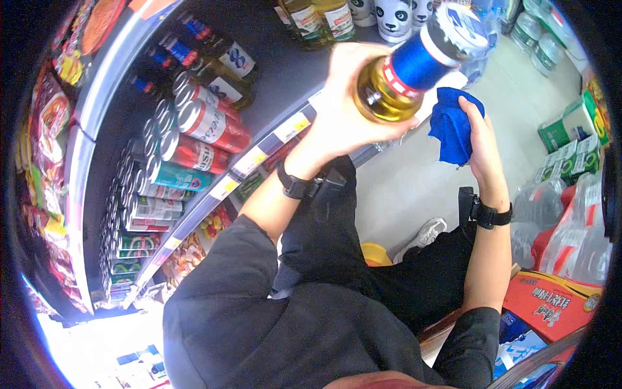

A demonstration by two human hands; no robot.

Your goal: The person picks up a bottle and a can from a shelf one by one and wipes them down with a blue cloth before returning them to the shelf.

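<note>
My left hand (335,110) is wrapped round a beer bottle (387,91) of golden-brown glass. Blue foil covers its neck, and a metal crown cap closes the top. The bottle is tilted, its capped end toward the upper right and close to the camera; its lower part is hidden by my hand. In my right hand (482,139), a crumpled blue cloth (451,126) is pinched between thumb and fingers, apart from the bottle. Both hands are raised in front of the shelf.
On the left, a shelf (278,61) holds several beer cans (210,123) and dark bottles (234,58). Panda-faced cans (393,21) stand at the back. Water bottles (576,223), green cartons (570,159) and a red box (547,305) sit at right. A yellow object (374,254) lies beside my shoe.
</note>
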